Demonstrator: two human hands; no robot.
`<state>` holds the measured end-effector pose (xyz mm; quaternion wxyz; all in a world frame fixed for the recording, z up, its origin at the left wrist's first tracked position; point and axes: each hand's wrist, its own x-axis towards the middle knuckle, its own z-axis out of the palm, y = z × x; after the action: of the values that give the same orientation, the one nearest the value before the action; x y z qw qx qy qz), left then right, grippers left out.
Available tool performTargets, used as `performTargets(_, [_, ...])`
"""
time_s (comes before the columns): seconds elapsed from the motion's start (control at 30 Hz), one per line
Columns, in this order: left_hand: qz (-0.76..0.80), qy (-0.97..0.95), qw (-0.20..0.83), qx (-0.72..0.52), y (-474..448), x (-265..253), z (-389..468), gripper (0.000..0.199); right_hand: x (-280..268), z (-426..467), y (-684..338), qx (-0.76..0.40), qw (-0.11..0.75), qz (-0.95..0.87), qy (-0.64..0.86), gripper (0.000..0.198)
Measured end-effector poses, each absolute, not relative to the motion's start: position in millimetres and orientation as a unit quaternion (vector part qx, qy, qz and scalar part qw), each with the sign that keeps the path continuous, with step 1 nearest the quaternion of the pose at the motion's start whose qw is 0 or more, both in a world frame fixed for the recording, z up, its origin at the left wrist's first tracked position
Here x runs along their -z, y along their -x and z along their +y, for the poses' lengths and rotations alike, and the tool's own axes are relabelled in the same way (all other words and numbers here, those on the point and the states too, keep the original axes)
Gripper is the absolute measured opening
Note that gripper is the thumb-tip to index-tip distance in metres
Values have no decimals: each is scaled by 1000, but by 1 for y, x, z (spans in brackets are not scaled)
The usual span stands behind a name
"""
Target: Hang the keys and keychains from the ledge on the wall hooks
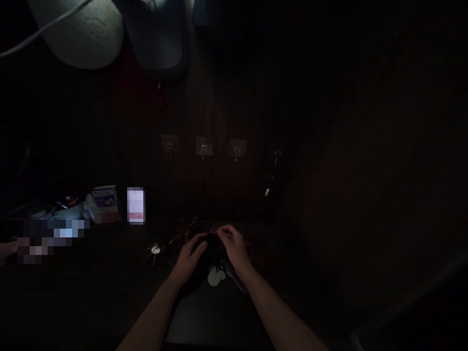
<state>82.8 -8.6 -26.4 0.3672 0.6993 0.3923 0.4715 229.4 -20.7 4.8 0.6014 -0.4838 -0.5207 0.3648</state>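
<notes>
Low in the middle of the dark view, my right hand [231,243] pinches a thin metal ring [214,232], which looks like a key ring. Close beside it, my left hand [190,253] has its fingers curled around something black, too dark to make out. Below both hands lies a pale charm with rounded lobes [214,277], near small metal pieces beside my right wrist. To the left of my left hand rests a bunch of keys [155,249]. A dark cord-like thing with a yellow bit [177,237] lies behind that hand.
Adhesive hooks [204,147] line the dark wall; a small item [269,186] hangs below the rightmost. A lit, blurred screen [136,206], a box [107,204] and a bottle stand left. Caps [155,44] hang above. Part of a hand [7,249] shows at the left edge.
</notes>
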Motion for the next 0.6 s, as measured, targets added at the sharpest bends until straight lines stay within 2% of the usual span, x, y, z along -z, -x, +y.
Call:
performTargets(0.13, [390,-693,383,-470,-86,22,-9,33,-5,-20,-227,-327,601,-552,476,17])
performTargets(0.3, [424,-690,335,-482,-89,24,-8,24,0,-17,-228,-285,585,-566,506,17])
performTargets(0.6, [445,-694,244,-510,-88,35,-4,17,12,-22,-226,-379,605,-525,463,26])
